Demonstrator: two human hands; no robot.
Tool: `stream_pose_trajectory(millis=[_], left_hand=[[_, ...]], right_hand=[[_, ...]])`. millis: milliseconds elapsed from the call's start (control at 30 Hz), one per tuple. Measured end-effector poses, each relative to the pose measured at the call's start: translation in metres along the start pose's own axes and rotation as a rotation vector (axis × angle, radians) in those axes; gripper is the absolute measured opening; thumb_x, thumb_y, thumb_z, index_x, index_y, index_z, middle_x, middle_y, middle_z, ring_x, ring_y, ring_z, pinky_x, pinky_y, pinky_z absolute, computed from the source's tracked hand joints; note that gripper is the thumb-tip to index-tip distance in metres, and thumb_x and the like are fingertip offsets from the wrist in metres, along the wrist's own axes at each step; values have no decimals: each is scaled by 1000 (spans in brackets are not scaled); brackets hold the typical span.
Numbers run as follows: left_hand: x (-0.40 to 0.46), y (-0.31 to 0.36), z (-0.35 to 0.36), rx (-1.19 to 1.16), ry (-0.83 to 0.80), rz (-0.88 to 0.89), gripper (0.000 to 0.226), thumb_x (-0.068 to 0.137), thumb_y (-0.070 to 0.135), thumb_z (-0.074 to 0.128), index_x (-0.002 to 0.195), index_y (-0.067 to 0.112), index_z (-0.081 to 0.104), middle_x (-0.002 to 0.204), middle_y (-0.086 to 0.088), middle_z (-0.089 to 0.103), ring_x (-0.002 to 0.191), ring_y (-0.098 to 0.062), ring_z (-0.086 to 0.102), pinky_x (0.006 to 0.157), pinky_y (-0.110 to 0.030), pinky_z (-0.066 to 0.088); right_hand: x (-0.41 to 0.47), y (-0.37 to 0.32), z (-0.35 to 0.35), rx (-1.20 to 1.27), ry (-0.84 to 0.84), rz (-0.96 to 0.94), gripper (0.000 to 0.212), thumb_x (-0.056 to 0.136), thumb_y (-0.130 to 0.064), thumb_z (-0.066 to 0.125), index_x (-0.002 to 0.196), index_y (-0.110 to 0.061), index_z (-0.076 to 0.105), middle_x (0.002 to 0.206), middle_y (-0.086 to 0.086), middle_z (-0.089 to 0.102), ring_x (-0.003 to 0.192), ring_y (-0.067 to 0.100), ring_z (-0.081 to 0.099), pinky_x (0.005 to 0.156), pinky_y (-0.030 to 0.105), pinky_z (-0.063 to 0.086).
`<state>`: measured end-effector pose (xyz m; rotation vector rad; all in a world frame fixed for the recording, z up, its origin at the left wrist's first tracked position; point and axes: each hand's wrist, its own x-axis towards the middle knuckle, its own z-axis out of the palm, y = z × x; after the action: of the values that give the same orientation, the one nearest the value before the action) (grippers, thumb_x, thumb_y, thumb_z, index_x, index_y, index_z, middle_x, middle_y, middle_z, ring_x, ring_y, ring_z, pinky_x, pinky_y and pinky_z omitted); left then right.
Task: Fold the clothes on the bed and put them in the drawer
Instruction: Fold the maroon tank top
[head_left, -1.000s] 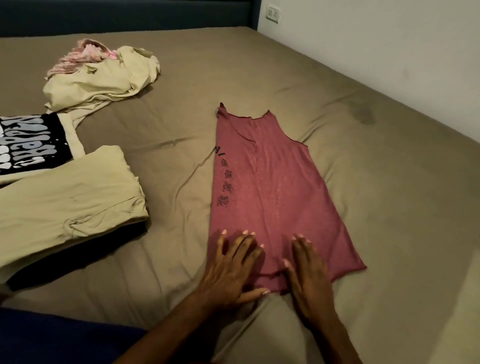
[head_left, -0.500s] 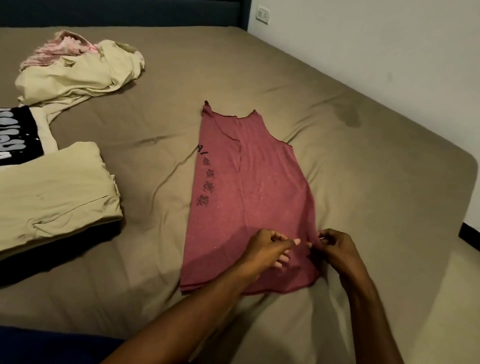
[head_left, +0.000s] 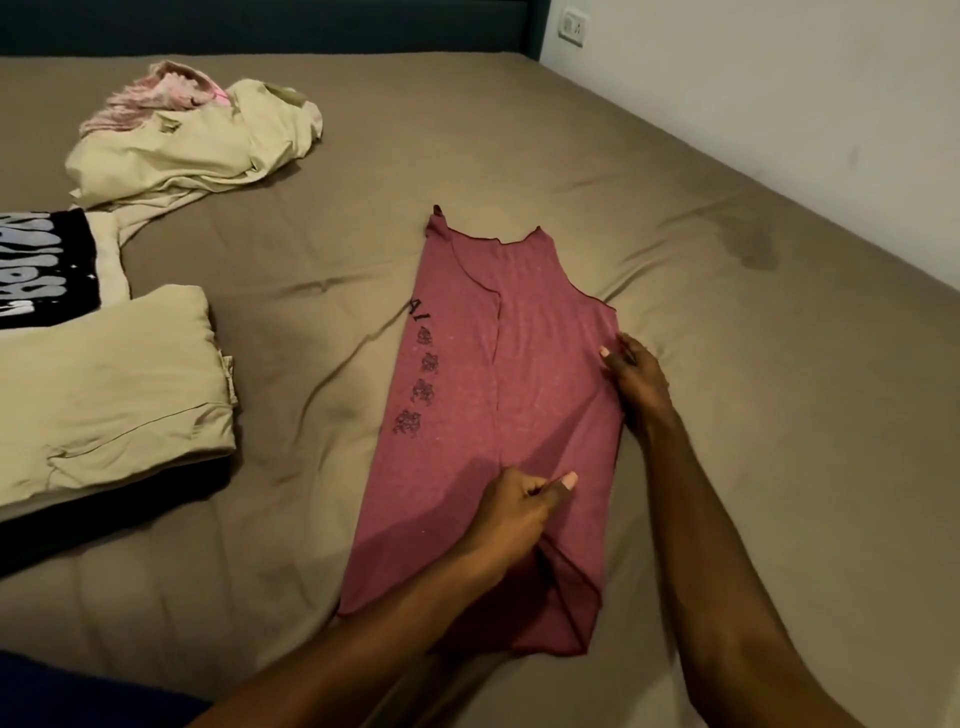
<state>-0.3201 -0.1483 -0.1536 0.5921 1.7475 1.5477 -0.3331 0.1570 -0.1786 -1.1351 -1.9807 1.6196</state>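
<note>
A maroon sleeveless top (head_left: 467, 395) lies lengthwise on the brown bed (head_left: 727, 364), folded narrow, with small dark prints down its left edge. My left hand (head_left: 519, 506) pinches a fold of the top near its lower middle, thumb out. At the top's right edge, halfway up, my right hand (head_left: 636, 376) grips the cloth with curled fingers. The right side of the top is doubled over toward the middle. No drawer is in view.
A folded beige garment (head_left: 104, 395) lies at the left, with a black printed shirt (head_left: 41, 270) behind it. A crumpled beige piece (head_left: 197, 150) and a pink one (head_left: 150, 93) sit at the far left. A white wall (head_left: 779, 78) runs along the bed's right side.
Both hands lay flat on the top's hem a second ago. They then took hold of the right edge, and my right hand has moved up along it, folding that side inward.
</note>
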Motion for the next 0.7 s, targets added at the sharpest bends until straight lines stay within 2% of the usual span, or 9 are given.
stream_pose_trajectory(millis=[67,167,267,333,367,433,567,633,700], left_hand=[[-2,1,-3,57,2,52,53,95,45,68,58,21,39,58,7,28,52,-10,27,55,-32,20],[-1,5,-7,145,3,111,56,94,38,70,53,24,35,54,6,28,52,-12,27,54,-30,22],[-1,10,-8,155,5,113,55,93,33,72,52,18,39,54,2,29,52,-15,27,53,-29,22],[1,10,-10,144,2,114,55,92,32,73,52,14,41,54,1,29,51,-14,27,53,-30,21],[1,9,-11,143,-1,112,54,92,32,74,52,14,43,53,2,30,50,-12,28,52,-30,21],[2,6,-12,134,-11,98,52,90,31,75,52,15,46,53,4,32,50,-11,30,52,-28,22],[1,-2,-12,118,-39,69,50,81,41,76,60,1,55,61,6,41,57,-10,39,56,-29,28],[1,-4,-12,101,-37,36,50,76,46,75,72,-3,66,65,5,52,58,-10,49,56,-28,36],[1,-4,-14,106,-31,4,47,74,46,76,79,-1,72,66,0,63,54,-12,57,53,-27,44]], right_hand=[[58,18,0,-116,-3,-26,71,77,-73,73,140,-43,56,143,-11,60,125,15,61,113,44,46],[100,15,5,-161,-29,-65,65,77,-63,61,140,-44,57,137,-12,66,124,17,63,114,46,46],[89,-8,12,-69,-57,-56,53,80,-35,61,132,-41,65,127,-11,71,115,17,68,107,45,53],[76,-23,16,-22,-62,-78,63,77,-8,54,135,-30,66,126,-6,72,115,19,70,106,44,54],[76,-23,18,-34,-43,-82,70,73,-5,52,138,-28,64,130,-5,71,117,20,69,108,46,53],[73,-24,21,-126,44,-71,71,71,-14,54,141,-30,61,135,-5,68,120,21,66,110,47,50],[52,-36,34,-287,179,-88,51,87,-33,59,138,-33,64,135,-1,69,119,27,66,108,43,50],[46,-40,36,-169,182,-104,46,89,-28,64,135,-29,67,128,-1,72,112,23,69,104,38,53],[46,-43,35,29,143,-127,44,89,-8,63,131,-18,71,118,-2,76,108,20,72,101,36,56]])
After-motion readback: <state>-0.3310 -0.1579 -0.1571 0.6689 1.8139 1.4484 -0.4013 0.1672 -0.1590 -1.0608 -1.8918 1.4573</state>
